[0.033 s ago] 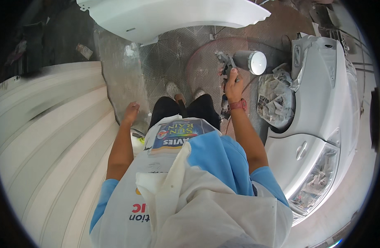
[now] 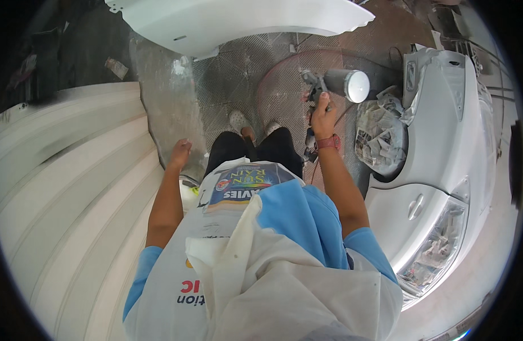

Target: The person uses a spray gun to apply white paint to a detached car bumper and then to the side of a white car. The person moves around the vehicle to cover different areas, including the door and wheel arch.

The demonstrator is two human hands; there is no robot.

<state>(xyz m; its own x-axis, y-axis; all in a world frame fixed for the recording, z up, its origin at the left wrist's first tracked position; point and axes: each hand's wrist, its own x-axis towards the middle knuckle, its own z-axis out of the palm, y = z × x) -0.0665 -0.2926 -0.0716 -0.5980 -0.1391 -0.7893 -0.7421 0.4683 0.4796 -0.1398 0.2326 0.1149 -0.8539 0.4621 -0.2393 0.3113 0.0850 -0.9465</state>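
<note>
My right hand (image 2: 325, 117), with a red watch on the wrist, is wrapped round the grip of a paint spray gun (image 2: 313, 83). A dark cylindrical paint cup (image 2: 336, 81) with a white round end is attached to the gun and points right. My left hand (image 2: 182, 153) hangs by my left thigh with its fingers curled in, and nothing shows in it. Right of the gun stands a white car body (image 2: 437, 136). Past the gun, at the top, is a loose white fender panel (image 2: 233, 20), apart from both hands.
A ribbed cream metal sheet (image 2: 74, 187) rises close on my left. Crumpled newspaper (image 2: 380, 136) fills the car's wheel opening, and more masks the lamp area (image 2: 434, 244). A reddish air hose (image 2: 267, 74) curves over the patterned floor (image 2: 227, 74) around my feet.
The spray gun and my right hand sit very slightly further right and lower in the view. My left hand stays where it was.
</note>
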